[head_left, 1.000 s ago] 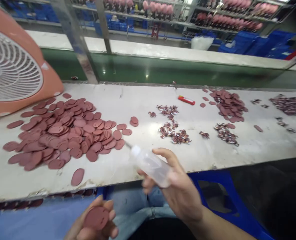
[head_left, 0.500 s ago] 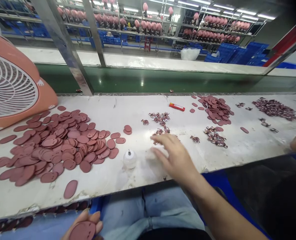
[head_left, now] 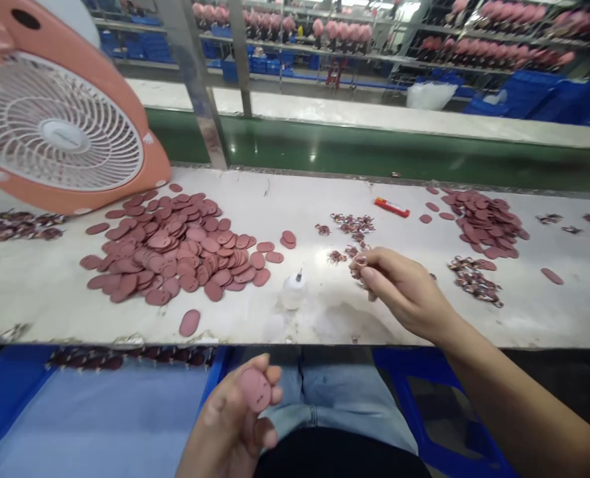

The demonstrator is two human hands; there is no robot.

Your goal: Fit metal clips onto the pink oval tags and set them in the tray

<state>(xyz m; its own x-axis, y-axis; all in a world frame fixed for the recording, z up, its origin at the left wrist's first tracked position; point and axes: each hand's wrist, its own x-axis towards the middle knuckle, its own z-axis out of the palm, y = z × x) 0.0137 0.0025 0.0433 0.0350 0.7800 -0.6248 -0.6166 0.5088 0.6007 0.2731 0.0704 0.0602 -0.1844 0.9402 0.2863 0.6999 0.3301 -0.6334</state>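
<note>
Below the table's front edge, my left hand (head_left: 229, 425) holds a dusky-red oval disc (head_left: 255, 389) with small slots, pinched between thumb and fingers. Over the table my right hand (head_left: 404, 289) is closed, its thumb and index finger pinching a small brown-and-white piece (head_left: 359, 263) whose exact kind is too small to make out. Similar small pieces (head_left: 353, 224) lie in loose clusters just beyond it. Between my hands stands a small translucent bottle (head_left: 295, 291) with a thin needle tip. A large heap of oval discs (head_left: 175, 245) spreads over the table's left part.
An orange fan (head_left: 66, 133) stands at the back left. A red tube-like item (head_left: 391, 207) lies behind the small pieces. More discs (head_left: 491, 222) and small pieces (head_left: 475, 280) are piled on the right. Below the table at left sits a blue bin (head_left: 16, 405) with assembled pieces along its far side.
My right hand has closed on a small piece from the cluster. My left hand has risen further into view with its disc. The camera view has shifted left.
</note>
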